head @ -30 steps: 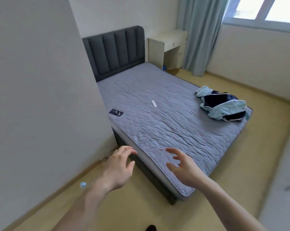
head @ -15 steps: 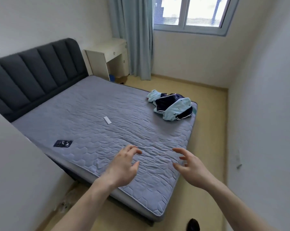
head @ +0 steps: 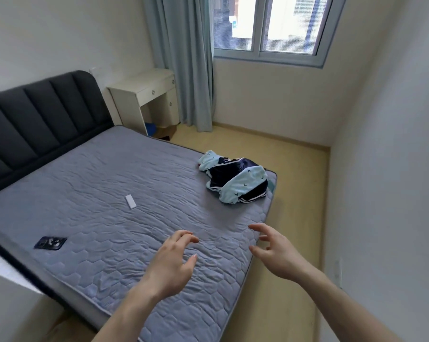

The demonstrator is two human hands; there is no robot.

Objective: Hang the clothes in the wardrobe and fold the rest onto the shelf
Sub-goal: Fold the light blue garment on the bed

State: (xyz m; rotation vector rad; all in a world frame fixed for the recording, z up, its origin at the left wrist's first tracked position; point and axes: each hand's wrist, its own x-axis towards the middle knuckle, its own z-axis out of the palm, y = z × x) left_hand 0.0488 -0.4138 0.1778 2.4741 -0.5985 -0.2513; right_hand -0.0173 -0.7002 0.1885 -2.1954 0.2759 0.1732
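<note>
The view is being carried nearer the bed (head: 124, 193). The left hand (head: 170, 265) and right hand (head: 274, 253) are being held out empty, fingers loosely spread. The clothes (head: 233, 180) are lying bundled at the mattress's far right corner; individual garments cannot be distinguished.

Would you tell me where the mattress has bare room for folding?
The middle is bare, bordered by the white remote, the clothes pile and both hands, left and right. The pile crowds the far right corner; a dark phone sits near the left edge.
</note>
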